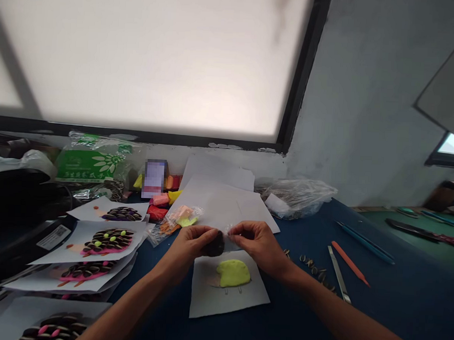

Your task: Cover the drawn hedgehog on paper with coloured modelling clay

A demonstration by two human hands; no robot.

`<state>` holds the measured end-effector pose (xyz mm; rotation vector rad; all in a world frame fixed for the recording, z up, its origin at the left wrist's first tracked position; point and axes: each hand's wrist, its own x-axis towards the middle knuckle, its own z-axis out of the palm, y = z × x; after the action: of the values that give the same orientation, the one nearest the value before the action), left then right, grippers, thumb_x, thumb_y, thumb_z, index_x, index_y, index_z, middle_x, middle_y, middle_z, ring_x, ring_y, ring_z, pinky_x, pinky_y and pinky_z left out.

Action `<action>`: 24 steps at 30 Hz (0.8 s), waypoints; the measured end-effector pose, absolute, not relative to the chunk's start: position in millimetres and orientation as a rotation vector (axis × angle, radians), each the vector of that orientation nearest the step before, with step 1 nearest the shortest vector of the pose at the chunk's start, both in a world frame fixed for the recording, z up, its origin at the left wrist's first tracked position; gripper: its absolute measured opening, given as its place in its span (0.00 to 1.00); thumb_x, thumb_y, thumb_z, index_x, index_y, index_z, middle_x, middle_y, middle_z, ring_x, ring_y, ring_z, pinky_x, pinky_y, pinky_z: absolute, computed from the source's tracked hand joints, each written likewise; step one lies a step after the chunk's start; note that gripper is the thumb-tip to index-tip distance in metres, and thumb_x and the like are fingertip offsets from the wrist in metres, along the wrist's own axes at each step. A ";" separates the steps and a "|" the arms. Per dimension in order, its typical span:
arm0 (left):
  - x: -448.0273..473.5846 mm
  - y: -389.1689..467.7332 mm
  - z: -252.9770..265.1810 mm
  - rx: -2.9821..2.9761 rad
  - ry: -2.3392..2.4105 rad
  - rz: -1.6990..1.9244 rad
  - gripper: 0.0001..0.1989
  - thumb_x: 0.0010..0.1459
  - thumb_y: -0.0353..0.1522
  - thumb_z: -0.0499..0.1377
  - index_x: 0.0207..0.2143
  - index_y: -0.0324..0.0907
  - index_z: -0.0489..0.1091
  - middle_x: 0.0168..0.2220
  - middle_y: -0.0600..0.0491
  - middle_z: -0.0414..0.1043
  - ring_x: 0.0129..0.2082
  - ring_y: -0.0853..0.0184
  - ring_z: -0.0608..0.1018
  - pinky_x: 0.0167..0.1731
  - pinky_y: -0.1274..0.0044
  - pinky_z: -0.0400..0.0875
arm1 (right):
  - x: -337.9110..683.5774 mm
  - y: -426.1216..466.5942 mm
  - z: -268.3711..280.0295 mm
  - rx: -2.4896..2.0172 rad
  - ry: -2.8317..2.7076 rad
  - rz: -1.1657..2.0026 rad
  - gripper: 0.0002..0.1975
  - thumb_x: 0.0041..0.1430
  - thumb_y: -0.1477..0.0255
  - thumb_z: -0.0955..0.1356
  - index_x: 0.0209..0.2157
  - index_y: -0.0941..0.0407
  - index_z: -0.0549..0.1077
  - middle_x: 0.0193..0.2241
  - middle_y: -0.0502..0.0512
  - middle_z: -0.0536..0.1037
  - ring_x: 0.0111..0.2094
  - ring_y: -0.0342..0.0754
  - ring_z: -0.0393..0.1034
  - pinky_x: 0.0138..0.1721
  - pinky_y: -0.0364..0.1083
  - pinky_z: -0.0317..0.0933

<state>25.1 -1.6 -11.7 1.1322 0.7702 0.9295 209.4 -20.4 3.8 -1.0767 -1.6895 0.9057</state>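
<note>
Yellow body down on the card, seeds & feet yet to go on

Card [206, 307] lies on the bench [387, 282] between the forearms, just below the hands. It's roughly half done, I'd judge: yellow body [234, 273] in place, w/ a pale pinkish snout [213, 279] at its left end (hard to make out, so can't say if that's finished). Two feet [226, 291] show only as drawn outlines under the body.

L hand [189, 241] pinches a dark lump [213, 245], prob. clay, btwn thumb & fingers, over the card's top edge. R hand [259, 243] pinches clear wrap [230, 235] right beside it; can't tell whether the lump is fully out of the wrap.

Compare the pile [54, 251] at left: those have rows of dark seeds over the back, some w/ small bright dots on top, a nose at the tip, and at least one w/ coloured feet. By that measure this one lacks seeds, dots & filled-in feet; nose unclear. Loose seeds [313, 268] lie on the bench just beyond the R forearm, none on the body. Knife [339, 275] & orange tool [351, 264] lie farther right, untouched. Clay packs [158, 213] sit beyond the pile, by the blank paper [214, 199].
</note>
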 end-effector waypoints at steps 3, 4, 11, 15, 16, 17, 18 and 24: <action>25.4 -0.4 -15.6 1.132 0.783 0.931 0.21 0.41 0.46 0.72 0.28 0.37 0.78 0.25 0.52 0.75 0.26 0.69 0.73 0.31 0.77 0.68 | 208.0 -21.2 4.0 -1.067 -1.707 0.910 0.07 0.55 0.69 0.71 0.28 0.58 0.79 0.25 0.52 0.78 0.28 0.45 0.70 0.30 0.43 0.64; 26.0 -0.5 -16.8 1.138 0.779 0.928 0.21 0.41 0.46 0.72 0.28 0.37 0.78 0.24 0.53 0.74 0.25 0.70 0.72 0.30 0.77 0.67 | 207.6 -21.4 3.1 -1.069 -1.706 0.902 0.07 0.55 0.69 0.71 0.29 0.58 0.79 0.25 0.52 0.78 0.28 0.45 0.70 0.30 0.43 0.64; 31.6 -5.5 -17.1 1.160 0.802 0.954 0.21 0.42 0.46 0.71 0.23 0.36 0.74 0.20 0.56 0.67 0.21 0.72 0.67 0.25 0.78 0.61 | 205.9 -22.3 -1.4 -1.088 -1.738 0.811 0.05 0.55 0.71 0.70 0.29 0.57 0.78 0.27 0.52 0.78 0.29 0.46 0.70 0.32 0.45 0.66; 33.4 -5.7 -19.1 1.197 0.810 0.962 0.22 0.44 0.48 0.69 0.22 0.37 0.73 0.19 0.56 0.65 0.20 0.72 0.65 0.24 0.78 0.58 | 203.4 -24.8 -0.6 -1.097 -1.774 0.690 0.03 0.55 0.75 0.70 0.30 0.56 0.79 0.30 0.53 0.78 0.30 0.46 0.71 0.32 0.44 0.65; 33.9 -5.4 -20.5 1.206 0.811 0.966 0.22 0.45 0.48 0.68 0.22 0.37 0.72 0.19 0.57 0.65 0.20 0.73 0.64 0.23 0.78 0.58 | 202.7 -25.6 -0.5 -1.099 -1.789 0.659 0.03 0.54 0.76 0.70 0.30 0.56 0.79 0.31 0.53 0.78 0.31 0.46 0.71 0.31 0.44 0.65; 34.4 -5.0 -22.1 1.214 0.813 0.969 0.23 0.45 0.49 0.68 0.21 0.37 0.72 0.19 0.57 0.64 0.20 0.73 0.64 0.23 0.79 0.57 | 202.2 -26.3 -0.3 -1.102 -1.806 0.628 0.04 0.54 0.77 0.70 0.30 0.56 0.79 0.31 0.54 0.78 0.31 0.47 0.71 0.32 0.44 0.65; 34.9 -4.6 -23.5 1.222 0.815 0.972 0.23 0.45 0.49 0.68 0.21 0.37 0.72 0.18 0.57 0.64 0.19 0.73 0.63 0.23 0.79 0.56 | 201.9 -27.0 -0.1 -1.104 -1.826 0.599 0.04 0.55 0.78 0.70 0.30 0.56 0.79 0.31 0.54 0.77 0.31 0.47 0.71 0.32 0.44 0.64; 33.8 -3.3 -22.4 1.242 0.777 0.942 0.21 0.48 0.48 0.67 0.24 0.37 0.73 0.20 0.56 0.66 0.21 0.72 0.64 0.24 0.78 0.57 | 204.7 -27.4 3.2 -1.116 -1.943 0.453 0.07 0.56 0.81 0.69 0.29 0.57 0.78 0.30 0.54 0.76 0.31 0.47 0.70 0.33 0.45 0.63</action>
<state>33.8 -3.3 -22.4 1.2420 0.7774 0.9419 204.7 -27.4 3.2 -1.1161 -1.9427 0.4531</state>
